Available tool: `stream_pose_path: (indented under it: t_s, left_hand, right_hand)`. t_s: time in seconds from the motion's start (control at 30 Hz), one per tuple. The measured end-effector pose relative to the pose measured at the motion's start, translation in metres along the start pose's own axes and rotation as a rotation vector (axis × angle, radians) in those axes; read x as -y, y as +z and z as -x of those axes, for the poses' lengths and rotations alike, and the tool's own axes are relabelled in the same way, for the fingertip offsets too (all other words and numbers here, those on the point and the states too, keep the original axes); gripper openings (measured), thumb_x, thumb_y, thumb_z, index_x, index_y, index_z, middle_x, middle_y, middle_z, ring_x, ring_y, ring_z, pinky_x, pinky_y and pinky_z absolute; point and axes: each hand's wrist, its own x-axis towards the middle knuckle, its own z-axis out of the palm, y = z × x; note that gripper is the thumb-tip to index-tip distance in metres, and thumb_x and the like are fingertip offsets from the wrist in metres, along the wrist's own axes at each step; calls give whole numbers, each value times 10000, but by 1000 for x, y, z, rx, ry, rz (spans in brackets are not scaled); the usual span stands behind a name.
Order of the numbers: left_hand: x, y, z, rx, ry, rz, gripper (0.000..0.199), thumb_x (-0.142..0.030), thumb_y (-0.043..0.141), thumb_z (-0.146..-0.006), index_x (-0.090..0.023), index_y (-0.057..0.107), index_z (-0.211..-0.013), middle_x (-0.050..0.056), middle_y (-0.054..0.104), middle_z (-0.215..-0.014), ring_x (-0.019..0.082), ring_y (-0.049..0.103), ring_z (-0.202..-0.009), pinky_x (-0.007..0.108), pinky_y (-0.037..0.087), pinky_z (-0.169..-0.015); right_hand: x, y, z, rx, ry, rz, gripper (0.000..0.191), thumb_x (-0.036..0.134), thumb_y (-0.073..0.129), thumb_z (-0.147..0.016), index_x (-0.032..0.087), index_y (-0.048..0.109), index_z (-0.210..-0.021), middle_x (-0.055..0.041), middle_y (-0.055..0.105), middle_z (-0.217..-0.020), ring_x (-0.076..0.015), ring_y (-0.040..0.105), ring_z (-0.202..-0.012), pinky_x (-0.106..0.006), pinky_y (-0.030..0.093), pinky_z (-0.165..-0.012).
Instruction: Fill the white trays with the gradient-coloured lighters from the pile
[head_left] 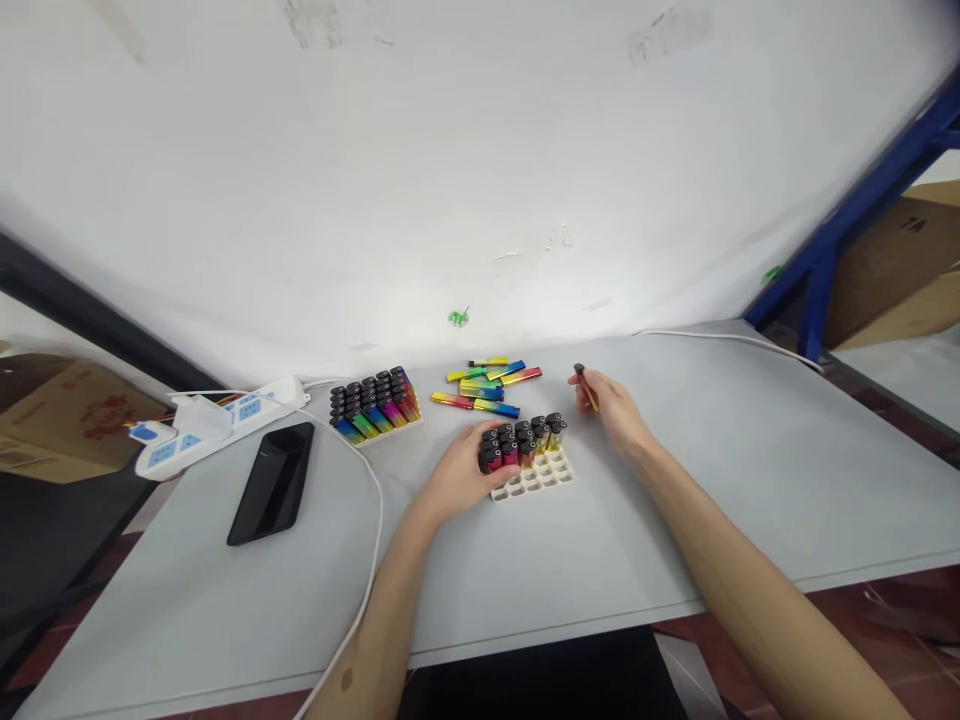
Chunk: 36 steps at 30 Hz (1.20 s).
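A white tray with slots (534, 482) stands on the table, its back rows filled with black-topped lighters (525, 445), some red-pink and some clear yellow. My left hand (463, 470) wraps round the left end of these lighters, thumb in front and fingers partly hidden behind. To the right of the tray, my right hand (606, 400) pinches a single lighter (587, 388) with a black top and a reddish-orange body, clear of the tray. Behind the tray lie several shiny multicoloured sleeve-like pieces (482, 389) in a loose pile.
A second tray of lighters in multicoloured wraps (375, 405) stands to the left. Farther left are a black phone (271, 485) and a white power strip (225, 425). A white cable (379, 500) crosses the table by my left arm. The wall bounds the table's back.
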Motion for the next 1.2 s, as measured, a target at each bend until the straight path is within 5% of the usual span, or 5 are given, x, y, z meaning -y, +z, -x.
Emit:
stream_pose_path:
  t_s: [0.17,0.37,0.6,0.77,1.2]
  left_hand:
    - [-1,0,0,-5,13,1,606,-383,752,-789,-262,522,-1336,67,597,-1355,279,555,-1259,430,439,-1078]
    - [0,0,0,-5,20,-15,598,-390,749,-791,-266,523,-1331,59,608,-1335,273,562,-1248,423,444,-1074]
    - [0,0,0,-2,12,-10,598,-383,747,-791,-260,524,-1332,66,607,-1342,271,569,-1242,419,445,-1072]
    - [0,0,0,-9,19,-14,604,-411,739,-797,-262,517,-1339,65,596,-1354,273,554,-1258,421,438,-1082]
    - [0,1,0,-15,10,-12,598,-404,745,-789,-253,530,-1327,75,600,-1336,284,558,-1245,436,446,-1069]
  right_hand:
    - [16,-9,8,136,-86,196,328,524,681,-809,204,612,-788,11,577,-739,-136,495,-685,-281,383,-671]
    - [21,-19,16,229,-106,59,232,443,695,-836,220,642,-875,18,569,-731,-119,460,-630,-285,373,-633]
    - [24,-26,15,97,-156,-135,212,418,717,-825,248,656,-936,6,589,-759,-119,491,-592,-284,382,-545]
    - [28,-24,22,273,-156,-19,274,426,724,-822,259,660,-1030,24,603,-697,-121,506,-576,-289,419,-568]
    - [23,4,37,378,-461,343,208,414,767,-782,288,723,-942,-63,592,-1121,-244,559,-1113,-378,480,-880]
